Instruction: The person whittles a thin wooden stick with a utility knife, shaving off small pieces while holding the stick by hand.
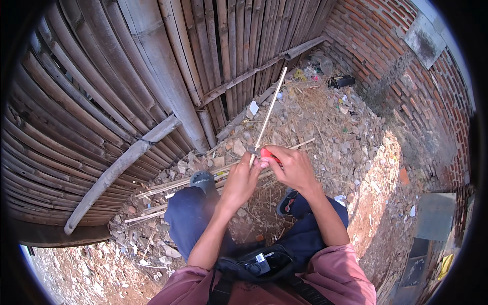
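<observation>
One pale stick (271, 109) | between left fingers (246, 160) | red-handled tool (268, 153) apparently touching

The ground (375, 216) is reddish dirt strewn with rubble (345, 148). Pale sticks (161, 188) lie across it, mostly toward the left. Farther out lie straw (307, 97), a white scrap (253, 108) and a black box (342, 81).

Hard sunlight is striking a strip of rubble (373, 203) at right and the ground (76, 274) at lower left, while the bamboo wall (96, 66), left grip (242, 179) and right grip (292, 166) are sitting in soft shade. Fisheye distortion is bending the brick wall (414, 94); the edges are darkening to black, and distant litter (311, 72) is perhaps blurring slightly.
</observation>
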{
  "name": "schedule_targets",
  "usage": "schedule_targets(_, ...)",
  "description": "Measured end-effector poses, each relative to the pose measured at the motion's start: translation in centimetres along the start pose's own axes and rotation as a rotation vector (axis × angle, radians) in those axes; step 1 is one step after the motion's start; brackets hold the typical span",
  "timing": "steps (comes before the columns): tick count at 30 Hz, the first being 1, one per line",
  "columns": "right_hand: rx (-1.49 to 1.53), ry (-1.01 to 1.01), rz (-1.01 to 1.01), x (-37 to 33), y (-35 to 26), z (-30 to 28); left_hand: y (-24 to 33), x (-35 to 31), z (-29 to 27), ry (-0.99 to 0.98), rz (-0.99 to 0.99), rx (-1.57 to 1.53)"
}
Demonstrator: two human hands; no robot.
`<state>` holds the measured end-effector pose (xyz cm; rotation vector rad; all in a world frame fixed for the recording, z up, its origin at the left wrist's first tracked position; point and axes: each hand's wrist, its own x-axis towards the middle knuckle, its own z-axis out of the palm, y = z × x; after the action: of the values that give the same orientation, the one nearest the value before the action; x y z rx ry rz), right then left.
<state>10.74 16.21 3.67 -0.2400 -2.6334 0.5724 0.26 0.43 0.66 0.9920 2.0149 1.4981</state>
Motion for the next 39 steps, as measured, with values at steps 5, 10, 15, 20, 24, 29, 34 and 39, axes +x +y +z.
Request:
schedule_targets(5, -0.028, 0.008, 0.014, -0.1, -0.3, 0.1, -0.2, 0.1, 0.3, 0.037, -0.035, 0.095)
schedule_targets(10, -0.089, 0.006, 0.057, -0.1, -1.2, 0.4, -0.4, -0.1, 0.4, 0.073, -0.045, 0.118)
schedule_targets(15, -0.117, 0.048, 0.064, -0.3, -1.2, 1.1, -0.5, -0.1, 0.5, 0.099, -0.050, 0.134)
schedule_targets(20, -0.134, 0.115, 0.069, -0.4, -1.7, 1.4, -0.1, 0.0, 0.7, 0.108, -0.090, 0.120)
schedule_targets(24, -0.087, 0.097, 0.207, 0.3, -2.2, 1.1, -1.0, -0.1, 1.2, 0.111, -0.084, 0.149)
schedule_targets(29, 0.037, 0.072, 0.102, 1.3, 0.0, -0.1, -0.3, 0.0, 0.7, 0.051, -0.079, 0.099)
schedule_targets(34, 0.007, 0.037, -0.035, 1.4, 1.7, -1.1, 0.1, -0.9, 0.4, 0.003, -0.094, 0.146)
schedule_targets(39, -0.025, 0.024, -0.031, 1.5, 1.2, -0.7, -0.2, -1.6, 0.0, 0.070, -0.064, 0.200)
